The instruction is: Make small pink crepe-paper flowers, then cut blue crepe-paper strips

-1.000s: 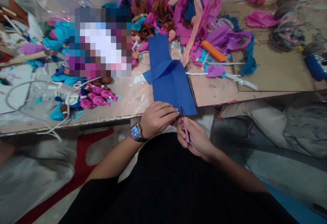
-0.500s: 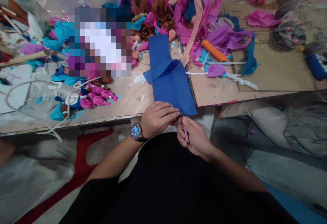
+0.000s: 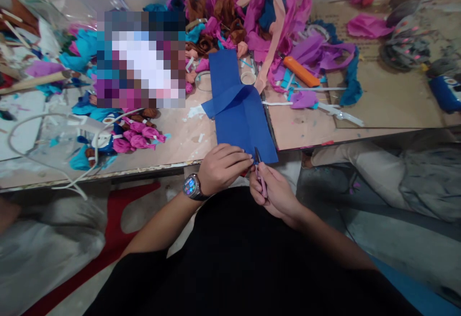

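Left hand [image 3: 224, 168] covers part of the blue sheet [image 3: 234, 128]. Right hand [image 3: 276, 188] partly hides the pink scissors [image 3: 257, 159]. A pixelated block [image 3: 140, 61] masks whatever lies behind. Watch display [image 3: 189, 186] appears illegible. Right frame edge cuts blue packet [image 3: 446, 91].

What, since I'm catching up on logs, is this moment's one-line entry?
left hand: at blue sheet near edge | right hand: holding pink-handled scissors | blades: over sheet | orange-handled tool: right of sheet
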`<move>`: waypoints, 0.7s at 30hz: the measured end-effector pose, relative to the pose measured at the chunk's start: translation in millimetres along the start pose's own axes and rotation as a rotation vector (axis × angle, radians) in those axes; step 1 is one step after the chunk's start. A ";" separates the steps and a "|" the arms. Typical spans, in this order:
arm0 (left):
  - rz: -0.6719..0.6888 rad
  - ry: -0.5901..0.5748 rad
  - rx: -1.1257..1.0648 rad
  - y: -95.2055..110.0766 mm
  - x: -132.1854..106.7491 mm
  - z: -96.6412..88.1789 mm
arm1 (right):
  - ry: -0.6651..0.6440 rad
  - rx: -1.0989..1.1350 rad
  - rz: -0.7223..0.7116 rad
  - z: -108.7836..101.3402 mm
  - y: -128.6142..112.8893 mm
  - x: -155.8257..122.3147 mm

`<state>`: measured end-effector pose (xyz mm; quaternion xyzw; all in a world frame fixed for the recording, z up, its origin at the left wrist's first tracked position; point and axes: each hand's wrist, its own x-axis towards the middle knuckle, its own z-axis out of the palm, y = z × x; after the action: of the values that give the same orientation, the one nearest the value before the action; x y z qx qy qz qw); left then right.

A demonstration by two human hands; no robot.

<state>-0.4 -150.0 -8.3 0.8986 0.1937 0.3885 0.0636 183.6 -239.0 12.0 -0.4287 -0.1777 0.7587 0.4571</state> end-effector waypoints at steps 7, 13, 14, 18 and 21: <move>0.029 -0.030 -0.021 -1.3 -5.4 -1.9 | 0.039 -0.042 0.006 -0.5 0.6 3.4; 0.060 -0.035 -0.023 -1.9 -6.1 -3.6 | 0.052 -0.090 0.003 -0.4 1.2 4.4; 0.059 -0.039 -0.025 -2.1 -5.9 -3.9 | 0.052 -0.091 0.001 -0.8 1.8 4.6; 0.059 -0.054 -0.034 -2.7 -4.7 -4.5 | 0.060 -0.089 -0.010 -0.8 3.9 5.6; 0.068 -0.052 -0.033 -2.4 -2.8 -5.2 | 0.070 -0.083 -0.022 1.2 3.8 6.1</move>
<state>-6.6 -149.0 -7.2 0.9132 0.1550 0.3703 0.0704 179.2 -235.7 7.2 -0.4714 -0.1977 0.7303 0.4532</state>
